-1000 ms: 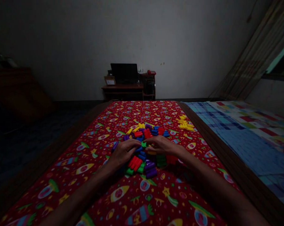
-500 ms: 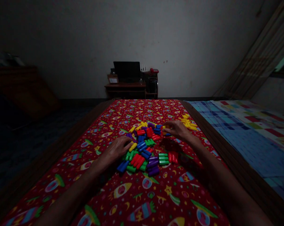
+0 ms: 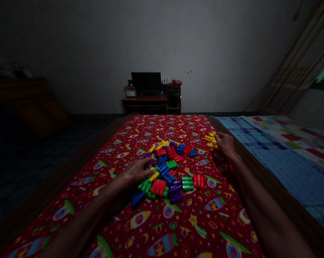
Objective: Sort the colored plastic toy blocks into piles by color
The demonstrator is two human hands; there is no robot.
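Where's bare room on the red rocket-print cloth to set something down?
The cloth is bare beyond the multicoloured plastic heap and nearer, between the forearms. Crowded: the heap beside the left hand and the yellow plastic cluster at the right hand.

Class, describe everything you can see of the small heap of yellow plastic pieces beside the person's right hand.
The small heap of yellow plastic pieces looks bright and smooth, with slim, rod-like parts lying at differing angles. It lies near the right edge of the red, space-patterned cloth, apart from the larger multicoloured pile of plastic pieces. The bare right hand is at the heap's right side, hiding part of it; whether it grips a piece cannot be told.
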